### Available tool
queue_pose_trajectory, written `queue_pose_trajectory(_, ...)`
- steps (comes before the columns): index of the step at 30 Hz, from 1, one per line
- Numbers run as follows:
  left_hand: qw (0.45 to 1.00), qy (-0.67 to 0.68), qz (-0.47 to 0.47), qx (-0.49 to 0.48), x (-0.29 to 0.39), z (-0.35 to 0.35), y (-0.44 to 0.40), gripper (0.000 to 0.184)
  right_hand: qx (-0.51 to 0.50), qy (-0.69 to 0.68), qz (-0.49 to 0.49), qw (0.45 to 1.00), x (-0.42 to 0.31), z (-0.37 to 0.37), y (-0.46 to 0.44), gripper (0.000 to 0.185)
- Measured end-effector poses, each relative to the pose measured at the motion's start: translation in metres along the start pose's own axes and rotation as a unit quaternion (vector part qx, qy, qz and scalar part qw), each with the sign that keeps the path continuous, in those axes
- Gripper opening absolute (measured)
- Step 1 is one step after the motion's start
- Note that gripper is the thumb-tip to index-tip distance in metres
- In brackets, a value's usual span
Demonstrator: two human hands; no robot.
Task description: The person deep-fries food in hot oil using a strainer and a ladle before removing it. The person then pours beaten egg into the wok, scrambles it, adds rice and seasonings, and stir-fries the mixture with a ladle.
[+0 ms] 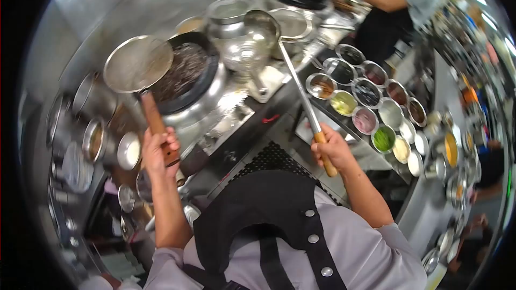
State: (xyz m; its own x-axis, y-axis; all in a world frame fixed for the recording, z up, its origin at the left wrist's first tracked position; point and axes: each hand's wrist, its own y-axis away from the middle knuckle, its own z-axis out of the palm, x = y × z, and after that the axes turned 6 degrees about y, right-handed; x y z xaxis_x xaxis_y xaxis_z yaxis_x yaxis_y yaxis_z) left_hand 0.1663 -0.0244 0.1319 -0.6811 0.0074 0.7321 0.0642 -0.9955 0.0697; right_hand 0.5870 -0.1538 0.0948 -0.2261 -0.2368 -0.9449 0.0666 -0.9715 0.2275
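Steel kitchen (156,8), food bowls (390,115) alongside, left hand (159,151) tight round strainer (131,65) partly before wok (185,100), right hand (334,150) round ladle (295,78)

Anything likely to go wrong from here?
1. The strainer in the left hand overlaps the edge of the wok in view; dipping it fast might splash the dark liquid.
2. The right hand grips the long ladle near its handle end; a swing could knock the small bowls beside it.
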Motion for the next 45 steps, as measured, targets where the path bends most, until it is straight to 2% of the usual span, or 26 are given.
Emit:
queue_pose_trajectory(2,1.000,-0.008,0.010,0.009,0.012,-0.002,0.010,0.038,0.039,0.112,0.014,0.993,-0.007,0.004,-0.040,0.061)
queue_pose_trajectory(5,1.000,-0.003,0.020,0.019,0.026,-0.010,0.017,0.046,0.062,0.214,-0.066,0.973,0.011,-0.014,-0.112,0.061)
queue_pose_trajectory(7,0.999,-0.015,0.029,0.039,0.031,-0.014,0.022,0.049,0.094,0.373,-0.026,0.923,0.008,-0.017,-0.140,0.065)
queue_pose_trajectory(9,0.997,-0.016,0.042,0.055,0.033,-0.014,0.024,0.055,0.130,0.543,-0.115,0.821,0.040,-0.035,-0.173,0.070)
queue_pose_trajectory(11,0.996,-0.038,0.048,0.068,0.032,-0.012,0.026,0.060,0.130,0.600,-0.036,0.788,0.061,-0.041,-0.191,0.070)
queue_pose_trajectory(13,0.994,-0.051,0.056,0.080,0.028,-0.013,0.027,0.064,0.129,0.617,-0.030,0.776,0.092,-0.053,-0.201,0.070)
queue_pose_trajectory(14,0.993,-0.049,0.061,0.086,0.024,-0.008,0.027,0.065,0.105,0.600,-0.050,0.792,0.108,-0.067,-0.208,0.071)
queue_pose_trajectory(17,0.992,-0.059,0.065,0.090,0.011,0.012,0.020,0.066,0.110,0.563,-0.206,0.792,0.088,-0.071,-0.200,0.055)
queue_pose_trajectory(18,0.992,-0.060,0.066,0.089,0.005,0.018,0.015,0.066,0.107,0.495,-0.257,0.823,0.045,-0.056,-0.184,0.046)
queue_pose_trajectory(19,0.992,-0.063,0.065,0.089,-0.001,0.026,0.011,0.065,0.127,0.500,-0.370,0.772,0.018,-0.061,-0.181,0.043)
queue_pose_trajectory(21,0.991,-0.085,0.052,0.088,-0.016,0.051,0.001,0.065,0.255,0.522,-0.460,0.671,-0.029,-0.088,-0.191,0.042)
queue_pose_trajectory(23,0.991,-0.092,0.057,0.075,-0.036,0.075,-0.011,0.065,0.391,0.556,-0.437,0.589,-0.062,-0.113,-0.212,0.043)
queue_pose_trajectory(24,0.992,-0.095,0.045,0.066,-0.045,0.084,-0.020,0.066,0.384,0.439,-0.303,0.754,-0.050,-0.139,-0.243,0.039)
queue_pose_trajectory(25,0.992,-0.098,0.042,0.061,-0.054,0.097,-0.028,0.066,0.352,0.294,-0.153,0.875,-0.038,-0.164,-0.273,0.037)
queue_pose_trajectory(26,0.992,-0.114,0.030,0.049,-0.063,0.112,-0.035,0.067,0.173,-0.023,0.083,0.981,-0.061,-0.164,-0.272,0.033)
queue_pose_trajectory(27,0.991,-0.129,0.018,0.037,-0.073,0.126,-0.043,0.067,0.087,-0.153,0.108,0.978,-0.047,-0.173,-0.295,0.024)
queue_pose_trajectory(29,0.990,-0.136,0.003,0.027,-0.093,0.153,-0.060,0.068,0.012,-0.217,0.032,0.976,-0.041,-0.174,-0.317,0.018)
queue_pose_trajectory(32,0.978,-0.203,-0.042,-0.010,-0.127,0.194,-0.078,0.065,-0.026,-0.314,0.011,0.949,-0.082,-0.145,-0.285,0.014)
queue_pose_trajectory(35,0.983,-0.119,-0.129,-0.048,-0.156,0.226,-0.095,0.062,-0.052,-0.297,-0.024,0.953,-0.097,-0.128,-0.259,0.016)
queue_pose_trajectory(36,0.983,-0.121,-0.132,-0.048,-0.165,0.233,-0.101,0.062,-0.037,-0.274,-0.029,0.961,-0.100,-0.125,-0.258,0.024)
queue_pose_trajectory(38,0.966,-0.033,-0.237,-0.096,-0.185,0.242,-0.115,0.060,-0.014,-0.241,-0.044,0.969,-0.106,-0.115,-0.258,0.028)
queue_pose_trajectory(40,0.953,0.026,-0.286,-0.097,-0.213,0.245,-0.129,0.057,0.017,-0.190,-0.051,0.980,-0.109,-0.110,-0.262,0.040)
queue_pose_trajectory(41,0.934,0.086,-0.332,-0.101,-0.227,0.248,-0.135,0.055,0.020,-0.191,-0.053,0.980,-0.110,-0.112,-0.266,0.040)
queue_pose_trajectory(43,0.928,0.085,-0.352,-0.092,-0.249,0.261,-0.138,0.047,0.043,-0.161,0.010,0.986,-0.108,-0.117,-0.272,0.040)
queue_pose_trajectory(44,0.925,0.070,-0.360,-0.101,-0.262,0.262,-0.143,0.040,0.009,-0.150,0.029,0.988,-0.109,-0.126,-0.273,0.022)
queue_pose_trajectory(45,0.924,0.071,-0.362,-0.103,-0.267,0.272,-0.139,0.040,0.012,-0.150,0.028,0.988,-0.107,-0.133,-0.273,0.022)
